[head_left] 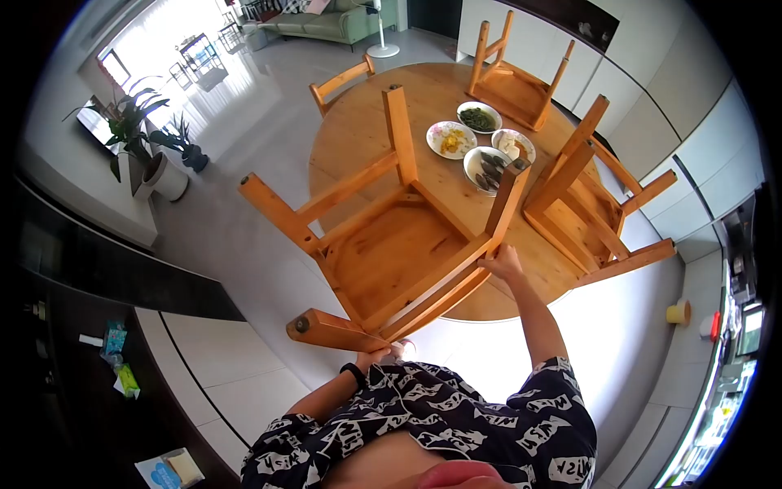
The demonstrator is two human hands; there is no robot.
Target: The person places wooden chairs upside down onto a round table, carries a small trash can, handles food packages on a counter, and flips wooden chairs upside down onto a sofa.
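Observation:
A wooden chair (391, 253), turned upside down with its legs pointing up, is held between my hands at the near-left side of the round wooden table (350, 122). My right hand (503, 262) is closed on its frame beside the right near leg. At the near corner, my left hand (373, 357) grips the lower edge, its fingers partly hidden beneath the wood. The chair covers part of the tabletop, and I cannot tell whether it touches it. Beyond it stand a bowl of dark pieces (489, 169), a plate of yellow food (451, 140) and a bowl of greens (479, 118).
Two more upturned chairs, one at right (582, 212) and one at the back (513, 85), rest on the table. An upright chair (342, 80) stands at the far left edge. A dark counter (90, 407) runs along the lower left; potted plants (167, 175) stand farther off.

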